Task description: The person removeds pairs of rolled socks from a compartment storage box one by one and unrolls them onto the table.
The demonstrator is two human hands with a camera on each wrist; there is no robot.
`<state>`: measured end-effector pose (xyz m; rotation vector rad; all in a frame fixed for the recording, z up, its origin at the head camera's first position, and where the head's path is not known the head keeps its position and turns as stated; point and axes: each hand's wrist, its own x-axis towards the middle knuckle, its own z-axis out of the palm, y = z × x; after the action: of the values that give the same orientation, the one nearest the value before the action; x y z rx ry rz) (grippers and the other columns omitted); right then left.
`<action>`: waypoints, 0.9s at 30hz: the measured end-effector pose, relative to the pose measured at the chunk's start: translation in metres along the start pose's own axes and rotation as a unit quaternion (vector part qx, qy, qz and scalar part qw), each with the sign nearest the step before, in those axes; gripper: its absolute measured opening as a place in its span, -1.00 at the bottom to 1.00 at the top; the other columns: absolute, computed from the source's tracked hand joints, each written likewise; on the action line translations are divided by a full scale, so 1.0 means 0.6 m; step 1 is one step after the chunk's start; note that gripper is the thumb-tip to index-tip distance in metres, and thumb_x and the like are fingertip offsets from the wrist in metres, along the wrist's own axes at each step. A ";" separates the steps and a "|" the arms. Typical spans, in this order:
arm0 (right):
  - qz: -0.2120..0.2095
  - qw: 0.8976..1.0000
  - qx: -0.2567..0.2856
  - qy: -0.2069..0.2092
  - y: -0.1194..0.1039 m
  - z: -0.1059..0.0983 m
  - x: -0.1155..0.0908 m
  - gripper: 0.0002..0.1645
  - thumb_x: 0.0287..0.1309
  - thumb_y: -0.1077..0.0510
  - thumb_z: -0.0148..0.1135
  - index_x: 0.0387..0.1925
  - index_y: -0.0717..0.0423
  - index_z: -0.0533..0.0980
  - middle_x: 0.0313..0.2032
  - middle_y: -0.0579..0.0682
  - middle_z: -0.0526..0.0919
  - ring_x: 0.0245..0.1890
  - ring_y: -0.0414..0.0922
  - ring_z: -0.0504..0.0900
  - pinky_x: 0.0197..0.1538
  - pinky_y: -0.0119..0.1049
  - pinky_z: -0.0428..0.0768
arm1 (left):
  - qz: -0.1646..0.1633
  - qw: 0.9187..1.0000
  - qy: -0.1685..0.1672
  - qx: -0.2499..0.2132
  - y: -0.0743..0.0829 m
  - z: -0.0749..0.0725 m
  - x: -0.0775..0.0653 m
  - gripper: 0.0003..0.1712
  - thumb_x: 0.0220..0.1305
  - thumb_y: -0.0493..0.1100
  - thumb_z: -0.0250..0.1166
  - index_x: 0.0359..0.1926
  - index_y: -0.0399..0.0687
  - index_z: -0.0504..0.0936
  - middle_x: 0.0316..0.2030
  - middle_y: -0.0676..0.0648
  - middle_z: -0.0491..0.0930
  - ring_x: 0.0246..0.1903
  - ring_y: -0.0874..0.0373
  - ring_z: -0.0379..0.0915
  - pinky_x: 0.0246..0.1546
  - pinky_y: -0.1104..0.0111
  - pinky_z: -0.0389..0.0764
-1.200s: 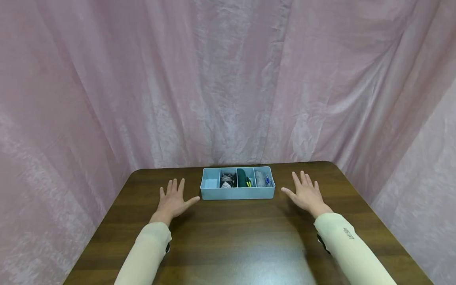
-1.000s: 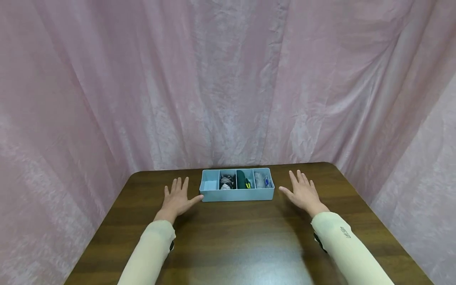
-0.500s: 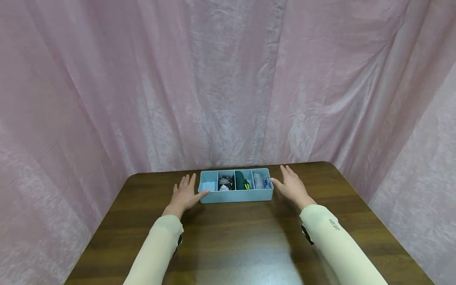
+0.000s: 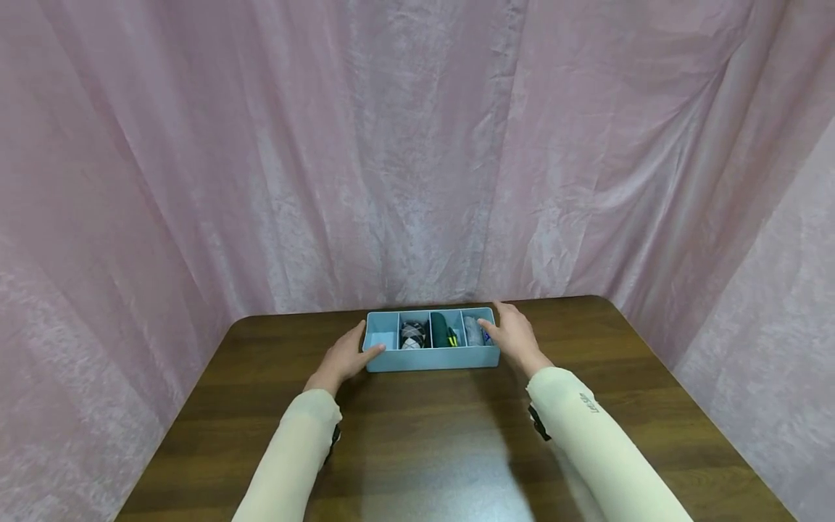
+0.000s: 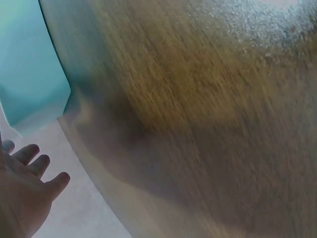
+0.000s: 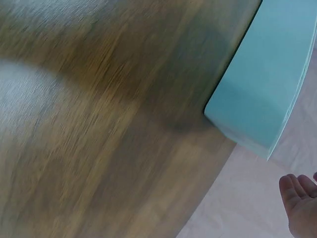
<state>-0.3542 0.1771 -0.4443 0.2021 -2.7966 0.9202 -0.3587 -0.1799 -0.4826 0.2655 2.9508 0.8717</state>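
Observation:
A light blue divided box (image 4: 430, 359) stands at the far edge of the table. Its left compartment is bare. A black, grey and white diamond-patterned bundle (image 4: 413, 333) fills the second one. The third contains a dark green rolled item (image 4: 438, 330) and a small black-and-yellow item (image 4: 451, 337); the fourth, a grey bundle (image 4: 472, 330) and something blue, partly covered by my right thumb. My left hand (image 4: 342, 360) is at the box's left end, thumb near the front rim. At the right end is my right hand (image 4: 515, 338). Both wrist views show the fingers extended and apart from the box.
The brown wooden table (image 4: 417, 435) has rounded far corners. Pink velvet curtain (image 4: 417, 145) hangs behind it and on both sides. Pale sleeves with dark bands at the cuffs cover the forearms.
Both hands have moved inward, left hand to the right and right hand to the left, closing in on the box's ends. The box stays in its place on the table.

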 end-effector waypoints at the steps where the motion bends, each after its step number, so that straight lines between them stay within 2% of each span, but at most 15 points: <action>1: 0.000 1.000 0.000 0.002 -0.003 0.005 0.000 -0.21 0.35 -0.04 0.23 0.38 0.39 0.26 0.30 0.38 0.36 0.29 0.30 0.35 0.30 0.17 0.31 | 0.003 1.000 -0.001 0.000 0.000 0.002 0.000 0.06 0.36 0.33 0.15 0.57 -0.16 -0.09 0.50 -0.27 0.04 0.46 -0.22 -0.03 0.38 -0.11 0.07; 6: 0.014 1.000 0.009 0.012 -0.010 0.031 0.000 -0.27 0.31 0.00 0.27 0.32 0.40 0.35 0.22 0.39 0.46 0.23 0.30 0.43 0.25 0.15 0.38 | 0.009 1.000 -0.002 -0.007 -0.001 0.013 -0.001 -0.02 0.40 0.21 0.18 0.56 -0.20 -0.04 0.48 -0.29 0.08 0.44 -0.23 0.02 0.38 -0.11 0.09; 11: 0.033 0.999 0.014 0.016 -0.018 0.050 -0.003 -0.31 0.31 0.01 0.26 0.30 0.39 0.38 0.18 0.41 0.48 0.18 0.32 0.47 0.19 0.17 0.43 | 0.005 1.000 0.001 -0.011 0.000 0.017 -0.003 -0.06 0.42 0.17 0.18 0.55 -0.21 -0.01 0.47 -0.29 0.11 0.44 -0.22 0.03 0.38 -0.09 0.10; 17: 0.051 0.998 0.022 0.041 -0.027 0.062 -0.006 -0.29 0.30 0.05 0.28 0.28 0.46 0.36 0.17 0.46 0.48 0.17 0.34 0.47 0.20 0.17 0.43 | -0.017 1.000 0.000 -0.017 0.002 0.018 -0.011 -0.05 0.41 0.23 0.15 0.56 -0.11 -0.02 0.47 -0.29 0.13 0.42 -0.24 0.06 0.36 -0.13 0.13; 23: 0.073 0.996 0.016 0.050 -0.030 0.079 -0.005 -0.29 0.29 0.09 0.28 0.30 0.46 0.33 0.14 0.43 0.51 0.13 0.32 0.52 0.16 0.16 0.47 | -0.023 0.999 0.004 -0.030 0.003 0.016 -0.011 -0.08 0.42 0.23 0.13 0.57 -0.08 0.00 0.47 -0.29 0.12 0.43 -0.26 0.04 0.34 -0.18 0.10; 27: 0.087 0.994 0.000 0.063 -0.031 0.090 -0.004 -0.44 0.27 0.11 0.30 0.15 0.43 0.46 -0.02 0.40 0.62 0.00 0.31 0.60 0.04 0.15 0.55 | -0.033 0.999 -0.006 -0.029 0.003 0.020 -0.012 -0.08 0.44 0.26 0.08 0.58 -0.02 -0.06 0.48 -0.28 0.08 0.44 -0.26 0.00 0.35 -0.18 0.09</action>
<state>-0.3560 0.1300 -0.4766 -0.0981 -2.7302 0.9349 -0.3504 -0.1735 -0.4915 0.1701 2.8987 0.9426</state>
